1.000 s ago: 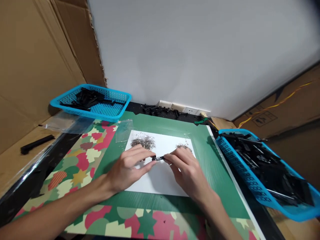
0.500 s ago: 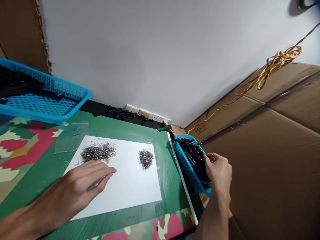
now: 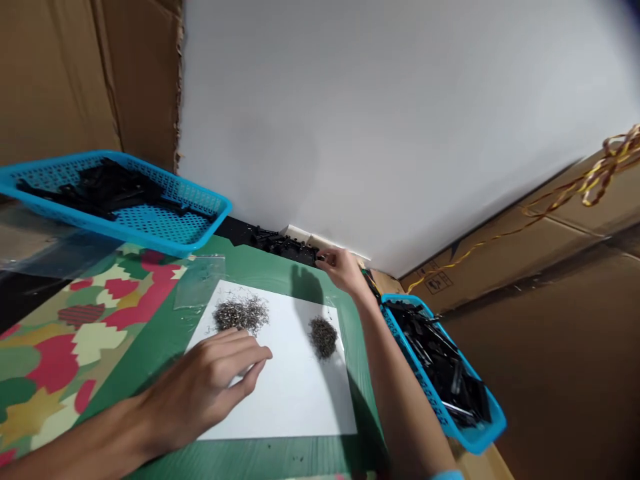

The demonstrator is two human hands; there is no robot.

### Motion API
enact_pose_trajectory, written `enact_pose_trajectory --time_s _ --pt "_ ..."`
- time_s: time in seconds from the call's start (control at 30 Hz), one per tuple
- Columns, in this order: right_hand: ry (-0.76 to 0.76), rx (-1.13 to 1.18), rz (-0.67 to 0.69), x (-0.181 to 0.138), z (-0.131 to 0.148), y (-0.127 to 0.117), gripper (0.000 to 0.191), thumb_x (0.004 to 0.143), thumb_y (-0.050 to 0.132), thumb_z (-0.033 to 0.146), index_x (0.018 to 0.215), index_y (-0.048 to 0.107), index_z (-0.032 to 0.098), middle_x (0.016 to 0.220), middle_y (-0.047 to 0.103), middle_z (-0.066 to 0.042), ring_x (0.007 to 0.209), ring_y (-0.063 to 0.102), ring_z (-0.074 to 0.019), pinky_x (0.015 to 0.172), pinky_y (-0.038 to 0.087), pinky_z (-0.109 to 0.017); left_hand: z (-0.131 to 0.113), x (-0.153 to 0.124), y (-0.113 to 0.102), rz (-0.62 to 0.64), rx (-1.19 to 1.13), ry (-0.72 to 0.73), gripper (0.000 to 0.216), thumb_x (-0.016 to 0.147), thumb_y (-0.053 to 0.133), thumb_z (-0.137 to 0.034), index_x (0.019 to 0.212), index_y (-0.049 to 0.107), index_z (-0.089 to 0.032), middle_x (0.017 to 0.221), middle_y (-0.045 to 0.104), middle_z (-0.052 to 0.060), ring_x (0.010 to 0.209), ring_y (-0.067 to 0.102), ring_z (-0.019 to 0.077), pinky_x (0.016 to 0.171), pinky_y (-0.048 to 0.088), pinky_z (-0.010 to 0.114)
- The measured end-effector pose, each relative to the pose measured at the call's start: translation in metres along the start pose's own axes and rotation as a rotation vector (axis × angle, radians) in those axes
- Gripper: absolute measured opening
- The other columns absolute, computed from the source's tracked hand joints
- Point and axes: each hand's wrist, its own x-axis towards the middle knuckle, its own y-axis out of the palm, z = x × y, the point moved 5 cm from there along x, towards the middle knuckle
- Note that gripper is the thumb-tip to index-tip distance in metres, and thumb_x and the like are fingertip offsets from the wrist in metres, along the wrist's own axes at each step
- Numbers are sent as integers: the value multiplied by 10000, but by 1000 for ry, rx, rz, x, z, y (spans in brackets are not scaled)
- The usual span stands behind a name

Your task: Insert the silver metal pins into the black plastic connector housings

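Note:
My left hand (image 3: 207,387) lies flat on a white sheet (image 3: 290,393), fingers stretched toward a pile of small metal springs (image 3: 241,314). A second, darker pile of springs (image 3: 323,336) sits on the sheet's right side. My right hand (image 3: 341,268) reaches to the table's far edge, fingers curled at a row of small black plastic parts (image 3: 280,241) along the wall. What its fingertips hold, if anything, I cannot make out.
A blue basket (image 3: 165,230) with black parts stands at the back left. Another blue basket (image 3: 465,437) full of black parts sits at the right edge. A clear plastic bag (image 3: 199,281) lies beside the sheet on the green mat (image 3: 270,270). Cardboard walls surround the table.
My right hand left the right basket and reached forward to the black parts at the wall. My left hand stayed flat on the sheet. The small black part held a second ago is gone from view.

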Motion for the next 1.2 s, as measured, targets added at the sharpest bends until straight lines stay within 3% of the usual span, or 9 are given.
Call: enact_pose_trajectory --time_s 0.2,0.3,0.43,0.57,0.73,0.87,0.97,1.1,1.2 --pt "-166 -27 20 67 40 61 391 920 661 95 1298 727 174 1140 747 -104 953 668 -211 829 458 -282 0 -1 3 55 -8 -15 249 1023 501 -111 1063 737 -179 819 718 58 748 670 207 717 511 352" --pt "-252 -58 37 71 55 69 295 947 628 88 1190 767 180 1212 715 -115 1028 646 -223 860 445 -285 -1 -1 4 64 -8 -18 240 1025 502 -110 1053 730 -177 818 710 56 752 664 207 708 487 350" --pt "-305 -101 43 63 62 62 205 981 594 120 1055 781 161 1126 708 -121 1030 622 -240 859 446 -302 -1 1 1 19 -20 -32 226 1027 506 -129 1040 727 -174 794 696 46 722 642 199 692 476 352" --pt "-329 -100 -22 38 71 38 249 1033 515 149 1087 758 155 1118 693 -141 1023 618 -246 865 459 -332 10 4 -10 -90 -100 -184 236 1060 511 -192 1187 710 -202 935 726 50 790 675 179 706 522 319" --pt "-459 -18 -18 -31 99 19 194 1024 549 161 1052 737 203 1028 690 -82 979 630 -223 850 495 -338 27 6 -28 -282 -164 -388 381 1070 555 -306 1446 549 -244 1089 709 49 731 663 136 654 566 268" --pt "-580 195 -37 -92 123 21 143 998 595 141 1035 714 212 935 684 -66 870 631 -215 774 515 -349 25 8 -24 -179 -179 -395 372 1094 514 -353 1450 509 -245 1054 715 46 732 666 148 649 559 270" --pt "-584 322 -70 -120 131 27 177 990 596 115 1067 711 225 945 703 -70 858 652 -213 760 531 -348 18 9 -15 -65 -243 -359 250 1113 459 -326 1327 571 -263 998 724 37 832 701 179 712 565 288" --pt "-414 479 -128 -134 121 31 190 997 606 125 1126 696 232 937 715 -48 834 671 -195 747 533 -320 20 8 -11 -62 -262 -398 189 1108 468 -324 1198 614 -242 1016 717 47 886 688 187 783 555 312" --pt "-303 560 31 -135 111 39 103 988 651 147 1008 714 226 927 724 -26 826 681 -178 748 524 -298 28 7 -13 -108 -340 -489 208 1104 499 -378 1205 597 -225 949 688 33 812 646 159 732 529 284"
